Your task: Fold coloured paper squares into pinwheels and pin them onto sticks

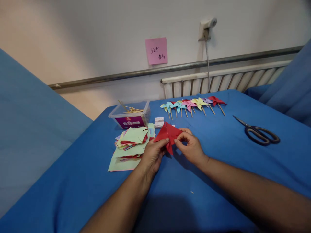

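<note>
1. We counted two hands, both engaged on one red paper piece. The left hand gripped it with the thumb laid near its middle; the right hand pinched its right-hand flap. The hands were near each other.
2. We found the piece held above the blue cloth, just right of one pile of cut paper, its sheets too many to count.
3. One corner pointed away toward the wall, one toward the wearer, and others left and right. We could establish no clearly longer axis.
4. We recorded one pair of scissors at the right, blades pointing away and leftward.
5. We noted one plastic box containing uncounted sticks.
6. We counted at least six pinwheels in one row; overlap prevented an exact figure.
</note>
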Tool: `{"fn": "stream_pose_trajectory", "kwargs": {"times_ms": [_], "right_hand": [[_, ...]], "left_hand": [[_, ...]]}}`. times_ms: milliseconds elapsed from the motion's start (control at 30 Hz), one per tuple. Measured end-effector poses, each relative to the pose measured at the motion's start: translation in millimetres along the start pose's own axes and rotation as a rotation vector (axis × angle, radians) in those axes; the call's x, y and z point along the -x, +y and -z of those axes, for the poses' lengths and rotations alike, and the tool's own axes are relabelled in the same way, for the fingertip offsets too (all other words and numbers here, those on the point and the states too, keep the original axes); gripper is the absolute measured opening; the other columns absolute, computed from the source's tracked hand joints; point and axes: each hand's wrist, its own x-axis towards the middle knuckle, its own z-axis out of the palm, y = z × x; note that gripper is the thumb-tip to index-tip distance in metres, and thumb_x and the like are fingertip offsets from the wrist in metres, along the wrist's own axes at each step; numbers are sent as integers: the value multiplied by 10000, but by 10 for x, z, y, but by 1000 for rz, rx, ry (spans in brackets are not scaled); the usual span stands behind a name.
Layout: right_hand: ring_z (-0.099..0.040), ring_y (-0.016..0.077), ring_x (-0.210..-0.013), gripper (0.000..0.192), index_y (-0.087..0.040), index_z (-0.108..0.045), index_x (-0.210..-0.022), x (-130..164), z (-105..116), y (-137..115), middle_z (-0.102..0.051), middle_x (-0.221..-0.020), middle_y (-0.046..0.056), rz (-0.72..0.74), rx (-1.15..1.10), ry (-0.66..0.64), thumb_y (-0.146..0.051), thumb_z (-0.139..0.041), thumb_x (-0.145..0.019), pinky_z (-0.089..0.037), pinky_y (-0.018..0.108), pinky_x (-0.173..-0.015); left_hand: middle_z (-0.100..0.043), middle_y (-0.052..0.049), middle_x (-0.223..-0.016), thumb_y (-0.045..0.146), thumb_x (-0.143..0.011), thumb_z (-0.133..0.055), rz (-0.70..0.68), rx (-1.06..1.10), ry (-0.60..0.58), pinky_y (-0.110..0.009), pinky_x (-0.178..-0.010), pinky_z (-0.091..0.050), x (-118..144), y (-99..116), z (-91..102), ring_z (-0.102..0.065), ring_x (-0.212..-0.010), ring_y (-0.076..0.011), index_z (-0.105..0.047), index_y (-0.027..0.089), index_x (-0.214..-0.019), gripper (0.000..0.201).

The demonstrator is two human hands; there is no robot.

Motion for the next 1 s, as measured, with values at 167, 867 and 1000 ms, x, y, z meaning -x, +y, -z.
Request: {"fn": "stream_pose_trajectory", "kwargs": {"times_ms": [167,867,1000], "right_hand": [[-600,219,-998,101,-206,-576,-643,-5,4,-4,-589,-918,67,17,21,-16,-197,-596,-742,-494,321,-793],[-609,211,-975,117,-210,-567,-635,-15,7,21,-601,-864,52,12,22,-36,-195,-594,-748,-494,310,-766],[-613,217,-971,121,-209,-565,-631,-14,8,29,-601,-841,49,5,23,-35,-204,-595,-749,-494,310,-755]], "left_hand": [[-701,-22,-666,145,-535,-814,5,-5,5,-235,-594,-502,8,6,-9,-627,-584,-124,-691,111,-744,245],[-713,-34,-691,131,-529,-814,13,-26,-7,-228,-591,-502,-7,0,5,-635,-601,-128,-707,110,-743,240],[-711,-33,-679,129,-528,-811,13,-26,-7,-229,-588,-500,-9,1,1,-630,-584,-125,-704,114,-726,225]]}}
